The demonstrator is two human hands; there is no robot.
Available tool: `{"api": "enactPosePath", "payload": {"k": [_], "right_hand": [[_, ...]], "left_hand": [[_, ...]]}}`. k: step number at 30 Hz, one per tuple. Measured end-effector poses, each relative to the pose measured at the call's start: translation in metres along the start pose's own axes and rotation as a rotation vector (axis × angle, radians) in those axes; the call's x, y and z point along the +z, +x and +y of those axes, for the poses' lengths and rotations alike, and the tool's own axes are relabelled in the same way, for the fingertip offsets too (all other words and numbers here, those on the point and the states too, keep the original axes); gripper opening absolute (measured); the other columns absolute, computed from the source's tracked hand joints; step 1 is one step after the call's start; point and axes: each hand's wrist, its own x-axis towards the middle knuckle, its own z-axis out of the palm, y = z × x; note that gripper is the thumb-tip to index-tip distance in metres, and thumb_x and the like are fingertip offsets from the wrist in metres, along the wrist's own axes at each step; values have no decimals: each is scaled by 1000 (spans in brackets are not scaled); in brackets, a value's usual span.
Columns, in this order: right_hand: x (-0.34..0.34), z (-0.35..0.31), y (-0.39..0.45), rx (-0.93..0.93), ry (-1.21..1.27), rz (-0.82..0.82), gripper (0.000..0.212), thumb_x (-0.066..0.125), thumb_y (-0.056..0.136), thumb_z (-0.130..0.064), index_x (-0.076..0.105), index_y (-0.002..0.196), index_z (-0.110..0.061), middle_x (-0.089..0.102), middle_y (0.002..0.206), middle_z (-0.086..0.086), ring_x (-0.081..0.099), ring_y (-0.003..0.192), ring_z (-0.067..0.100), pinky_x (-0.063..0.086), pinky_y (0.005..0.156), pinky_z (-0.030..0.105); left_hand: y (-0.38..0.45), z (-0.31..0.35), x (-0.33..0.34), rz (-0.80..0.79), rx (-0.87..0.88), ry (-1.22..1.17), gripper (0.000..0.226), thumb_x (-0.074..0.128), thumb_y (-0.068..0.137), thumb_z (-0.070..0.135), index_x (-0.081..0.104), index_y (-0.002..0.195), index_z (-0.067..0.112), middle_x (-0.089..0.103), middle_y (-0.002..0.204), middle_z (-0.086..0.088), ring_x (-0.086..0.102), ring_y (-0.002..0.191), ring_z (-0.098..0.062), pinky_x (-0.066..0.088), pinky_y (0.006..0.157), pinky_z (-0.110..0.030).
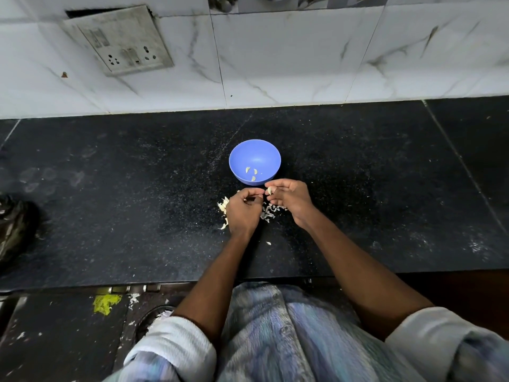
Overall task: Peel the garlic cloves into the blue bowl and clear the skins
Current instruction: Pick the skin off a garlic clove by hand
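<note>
Peeled mid-table, just short of the blue bowl [254,150] w/ three cloves in it: garlic clove [269,190] pinched in right hand [289,198] grip, nearer the rim; left hand [242,209] fingers curled, picking skin. Skins [271,210] strewn beneath, toward front edge.

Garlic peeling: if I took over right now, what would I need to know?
Right hand: pinches a clove just in front of the bowl.
Left hand: fingers curled beside that clove; whether it grips anything, cannot tell.
Done: three peeled cloves lie in the bowl.
Left: unpeeled cloves lie on the counter by the left hand; skins lie under and between the hands. Finish peeling, then clear the skins.
</note>
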Motion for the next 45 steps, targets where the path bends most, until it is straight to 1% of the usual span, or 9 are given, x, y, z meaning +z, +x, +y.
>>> {"api": "enactPosePath", "payload": {"k": [2, 5, 10, 20, 30, 34, 37, 41, 45], "right_hand": [[0, 1, 0, -6, -3, -10, 16, 68, 96, -4, 76, 110, -4, 78, 93, 12, 71, 76, 11, 59, 74, 25], [0, 1, -2, -14, 14, -18, 15, 72, 93, -2, 75, 108, 0, 78, 90, 13, 71, 75, 12, 59, 74, 25], [-2, -1, -4, -20, 31, -69, 15, 75, 90, 1, 76, 105, 0, 76, 100, 23, 72, 84, 20, 61, 83, 30], [2, -4, -9, -4, -28, -87, 16, 71, 91, 4, 75, 105, -3, 78, 89, 11, 72, 77, 16, 60, 70, 24], [0, -2, -7, 86, 93, -128, 26, 62, 93, 9, 72, 116, 1, 76, 102, 18, 75, 89, 23, 62, 83, 29], [-4, -2, -6, 116, 159, -137, 27, 68, 91, 7, 71, 117, 0, 77, 103, 21, 75, 92, 24, 61, 85, 30], [-7, 0, -4, 108, 130, -123, 26, 62, 95, 6, 71, 118, -2, 77, 103, 19, 74, 88, 21, 60, 83, 29], [-8, -1, -4, 112, 103, -87, 23, 56, 97, 6, 73, 112, -2, 76, 93, 15, 68, 79, 16, 56, 76, 27], [-5, -4, -4, 108, 94, -45, 22, 57, 97, 2, 76, 108, -2, 69, 82, 11, 60, 68, 11, 48, 66, 24]], "left_hand": [[-2, 3, 0, 11, 34, 50, 6, 80, 90, 27, 83, 94, 24, 78, 83, 15, 72, 73, 1, 58, 72, -23], [-3, 5, 0, 37, 68, 121, 16, 84, 86, 41, 84, 93, 26, 77, 82, 15, 71, 71, 3, 59, 69, -23], [-5, 4, -2, 90, 126, 187, 14, 80, 85, 36, 85, 93, 26, 79, 86, 12, 72, 72, -5, 60, 67, -33], [-13, 15, -4, 141, 143, 339, 9, 78, 84, 30, 83, 82, 23, 77, 83, 7, 68, 71, -12, 50, 63, -27], [-5, 7, -4, 57, 7, 96, 11, 74, 89, 20, 81, 81, 19, 75, 72, 11, 68, 63, -1, 52, 67, -23], [-1, 3, -4, 18, -49, -21, 11, 73, 87, 26, 82, 84, 20, 78, 74, 8, 74, 69, -15, 64, 71, -37], [0, 1, -5, 21, -57, -15, 1, 81, 85, 21, 81, 86, 22, 79, 77, 9, 75, 71, -11, 65, 74, -38], [-1, -2, -5, -55, 19, 17, 26, 68, 88, -2, 80, 101, 17, 79, 87, 7, 75, 78, -10, 64, 78, -36], [-2, -1, 1, -43, 87, 52, 20, 67, 95, 7, 81, 102, 21, 79, 89, 12, 73, 79, -6, 61, 77, -30]]}}
